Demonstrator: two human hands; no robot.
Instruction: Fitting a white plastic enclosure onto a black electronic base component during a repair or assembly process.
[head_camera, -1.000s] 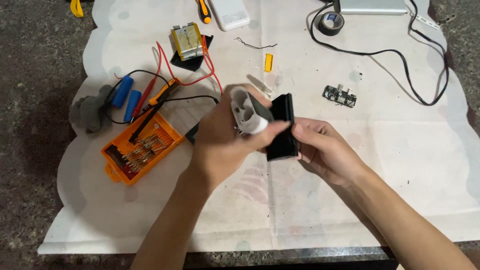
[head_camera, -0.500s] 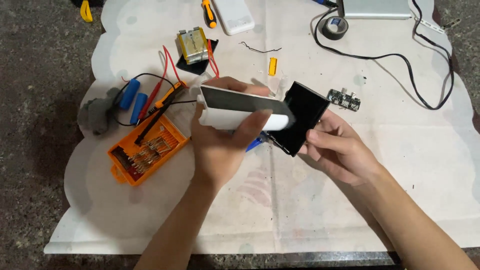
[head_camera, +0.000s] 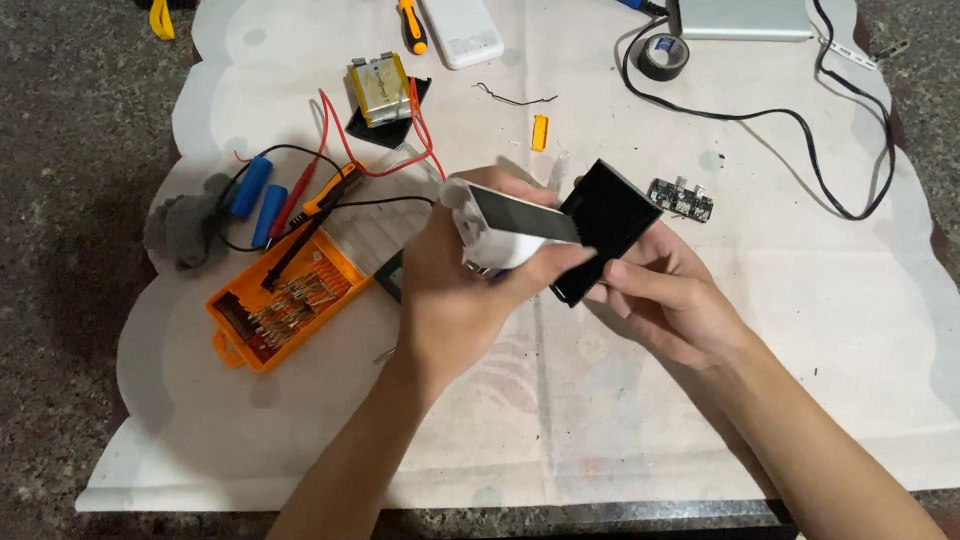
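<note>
Head view, looking down at white sheet (head_camera: 820, 330) spread on dark stone floor (head_camera: 70, 150). My left hand (head_camera: 455, 300) is closed round a white case (head_camera: 505, 228), thumb wrapped over its lower edge; case is tilted, one end up-left, the other meeting a black panel (head_camera: 605, 225). My right hand (head_camera: 670, 295) grips that panel from below w/ fingers curled on its underside, panel tilted, corner pointing up. Case + panel touch above middle of sheet, both off the surface.

Left of my hands: orange bit box (head_camera: 285, 305), open, bits inside; a black probe and a red probe (head_camera: 292, 200) lie across its top edge, wires running off. Two blue cells (head_camera: 258, 198) just beside a grey lump (head_camera: 180, 228) at sheet's left edge. Flat silver pouch cell (head_camera: 380, 88) sits on a black square, upper left. Small yellow piece (head_camera: 540, 132) near centre top. Green circuit board (head_camera: 680, 198) just right of panel, apart from it. Tape roll (head_camera: 663, 55) & black cable (head_camera: 850, 150) upper right, silver box (head_camera: 745, 17) at top edge. White slab (head_camera: 462, 30) and orange-handled screwdriver (head_camera: 410, 25) at top centre.
</note>
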